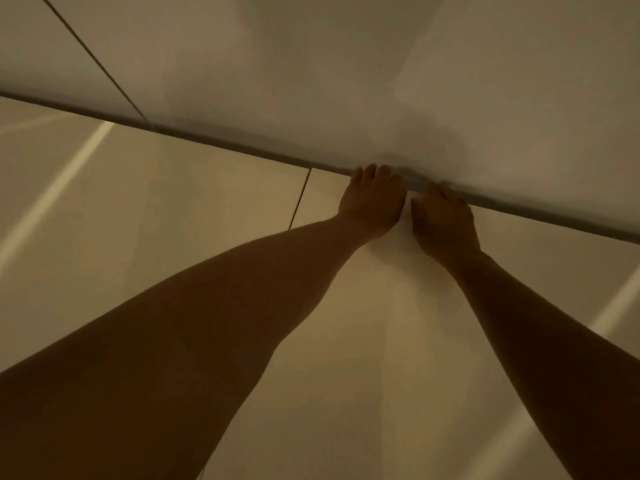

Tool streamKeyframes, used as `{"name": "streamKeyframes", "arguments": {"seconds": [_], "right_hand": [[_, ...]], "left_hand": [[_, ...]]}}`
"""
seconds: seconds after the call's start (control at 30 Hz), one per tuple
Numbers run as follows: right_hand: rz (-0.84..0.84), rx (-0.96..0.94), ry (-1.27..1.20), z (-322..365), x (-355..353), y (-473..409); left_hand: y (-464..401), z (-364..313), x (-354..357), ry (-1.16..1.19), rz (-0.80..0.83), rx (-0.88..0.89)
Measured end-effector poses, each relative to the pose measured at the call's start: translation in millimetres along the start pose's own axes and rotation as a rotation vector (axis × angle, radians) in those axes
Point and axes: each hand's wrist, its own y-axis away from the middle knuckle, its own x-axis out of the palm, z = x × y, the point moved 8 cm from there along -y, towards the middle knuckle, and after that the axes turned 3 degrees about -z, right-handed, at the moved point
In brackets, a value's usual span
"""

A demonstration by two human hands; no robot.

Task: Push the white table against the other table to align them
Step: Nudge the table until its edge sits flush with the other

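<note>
The white table [398, 81] fills the upper part of the head view, and its near edge runs diagonally from the left down to the right. A thin dark seam [93, 60] at the upper left separates it from the other table [31, 43], whose top lies level with it. My left hand [372, 202] and my right hand [446, 220] sit side by side on the near edge. Both have their fingers curled over the rim. Both arms are stretched out. The picture is dim and blurred, and the thumbs are hard to make out.
Below the edge lies a pale tiled floor [173, 220] with a dark grout line [299, 199] and bright streaks of reflected light. Table legs and other furniture are out of view.
</note>
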Motion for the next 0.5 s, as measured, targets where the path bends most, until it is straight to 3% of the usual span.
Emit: {"name": "streamKeyframes", "arguments": {"seconds": [0.27,0.5], "right_hand": [[-0.222,0.078,0.171,19,18,-2],[-0.233,0.097,0.173,21,18,-5]], "left_hand": [[-10,10,12,-0.121,-0.073,0.094],[-10,11,8,-0.150,-0.112,0.141]]}}
